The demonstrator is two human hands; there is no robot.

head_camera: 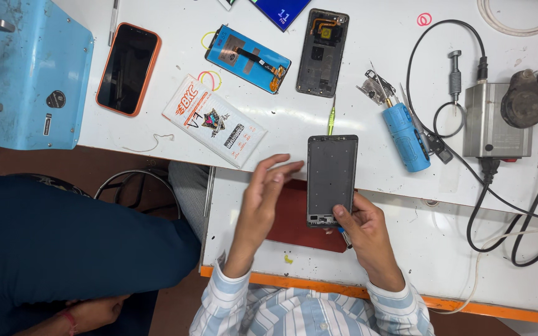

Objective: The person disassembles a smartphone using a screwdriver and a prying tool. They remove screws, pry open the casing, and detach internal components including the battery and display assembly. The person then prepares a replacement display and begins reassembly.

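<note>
The right hand (pixel 365 227) pinches the lower end of the phone frame (pixel 331 179) over the red mat (pixel 294 218) at the desk (pixel 319 118) edge – the left hand (pixel 261 199) hovers spread beside it – so a steady, level grip looks best.

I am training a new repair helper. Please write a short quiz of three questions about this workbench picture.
1. True or false: the right hand holds the dark phone frame at its lower end.
2. Which lies left of the white packet? A) orange-cased phone B) blue tool holder C) grey metal box
3. Fill in: the left hand is open and holds ____.

Key: 1 true; 2 A; 3 nothing.
</note>
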